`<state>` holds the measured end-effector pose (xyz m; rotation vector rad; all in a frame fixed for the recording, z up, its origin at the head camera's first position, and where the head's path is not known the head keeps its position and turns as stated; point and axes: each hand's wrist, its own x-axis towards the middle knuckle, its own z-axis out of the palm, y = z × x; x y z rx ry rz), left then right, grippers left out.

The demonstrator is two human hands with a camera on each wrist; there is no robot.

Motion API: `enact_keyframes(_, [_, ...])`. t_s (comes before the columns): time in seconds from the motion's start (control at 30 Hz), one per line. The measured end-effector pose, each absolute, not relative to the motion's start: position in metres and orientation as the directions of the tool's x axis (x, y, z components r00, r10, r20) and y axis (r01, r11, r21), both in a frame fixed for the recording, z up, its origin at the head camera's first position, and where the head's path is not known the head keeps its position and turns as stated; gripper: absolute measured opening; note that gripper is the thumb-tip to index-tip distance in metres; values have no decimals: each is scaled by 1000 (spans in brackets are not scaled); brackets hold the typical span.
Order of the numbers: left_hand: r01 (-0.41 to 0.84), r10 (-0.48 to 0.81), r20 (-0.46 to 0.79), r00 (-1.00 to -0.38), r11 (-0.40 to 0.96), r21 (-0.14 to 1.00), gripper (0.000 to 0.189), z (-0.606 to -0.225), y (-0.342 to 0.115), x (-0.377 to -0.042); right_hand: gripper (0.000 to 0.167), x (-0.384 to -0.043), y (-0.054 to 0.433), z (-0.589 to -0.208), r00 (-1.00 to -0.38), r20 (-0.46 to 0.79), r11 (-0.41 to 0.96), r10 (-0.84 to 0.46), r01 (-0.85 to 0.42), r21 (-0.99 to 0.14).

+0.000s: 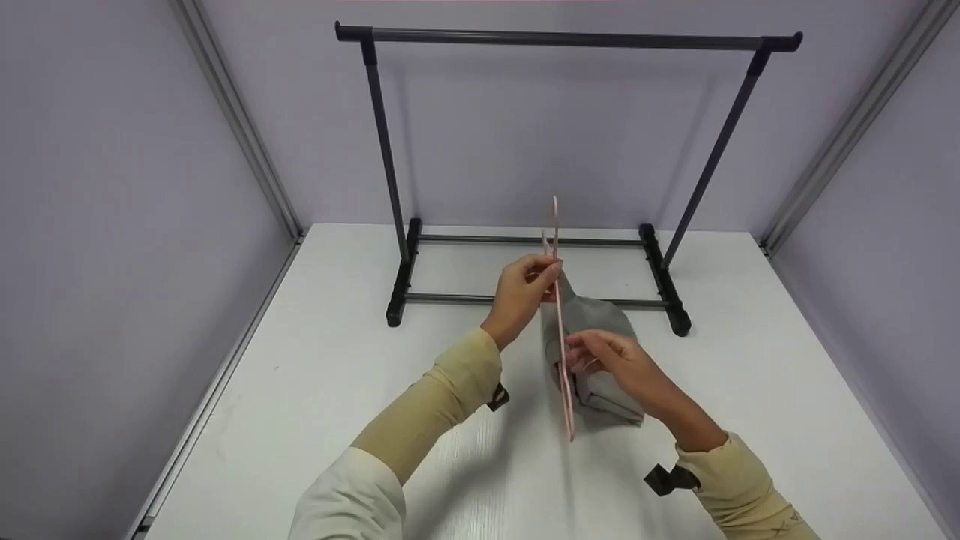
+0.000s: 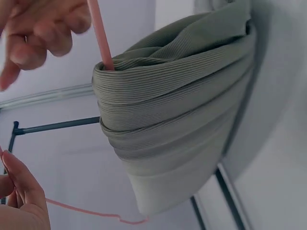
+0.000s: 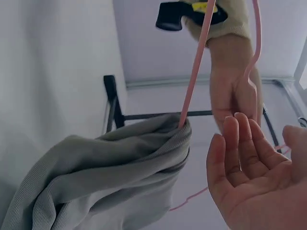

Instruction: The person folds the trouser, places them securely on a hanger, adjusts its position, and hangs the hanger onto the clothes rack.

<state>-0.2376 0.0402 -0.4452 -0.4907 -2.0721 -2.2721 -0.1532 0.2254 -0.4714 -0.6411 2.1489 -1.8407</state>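
Observation:
Near its hook, a thin pink clothes hanger (image 1: 560, 315) is pinched by my left hand (image 1: 519, 296); in the head view it appears almost edge-on. Grey ribbed cloth (image 1: 604, 319) is draped in folds over the hanger's long bar, shown by the left wrist view where the bar enters the folded cloth (image 2: 177, 91). My right hand (image 1: 615, 364) is beside the hanger's lower part, and the right wrist view has its fingers (image 3: 245, 143) loosely bent, with nothing held in them. The lower end of the cloth hangs close over the white table.
A dark metal clothes rack (image 1: 585, 39) stands at the back of the white table (image 1: 330, 360), its feet and lower bars just beyond my hands. Pale panels (image 1: 120, 187) enclose the table at the left, right and back.

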Motion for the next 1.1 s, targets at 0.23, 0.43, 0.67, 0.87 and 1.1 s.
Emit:
enact_keyframes(0.23, [283, 205, 308, -929, -146, 948, 15, -398, 38, -239, 34, -136, 217, -430, -807, 83, 90, -585, -166, -982])
enact_keyframes(0.43, [281, 193, 310, -931, -164, 946, 15, -361, 39, -248, 46, -133, 218, -398, -772, 79, -14, -630, -91, -996])
enact_keyframes(0.67, [280, 110, 304, -946, -190, 941, 14, -333, 36, -267, 30, -134, 225, -372, -803, 92, 37, -589, -140, -989])
enact_keyframes(0.87, [249, 49, 268, -962, -240, 938, 15, -315, 30, -278, 27, -137, 232, -360, -867, 139, 33, -479, -176, -984])
enact_keyframes(1.1, [170, 101, 214, -972, -334, 927, 22, -285, 29, -293, 27, -141, 240, -331, -925, 256, 99, -279, -293, -951])
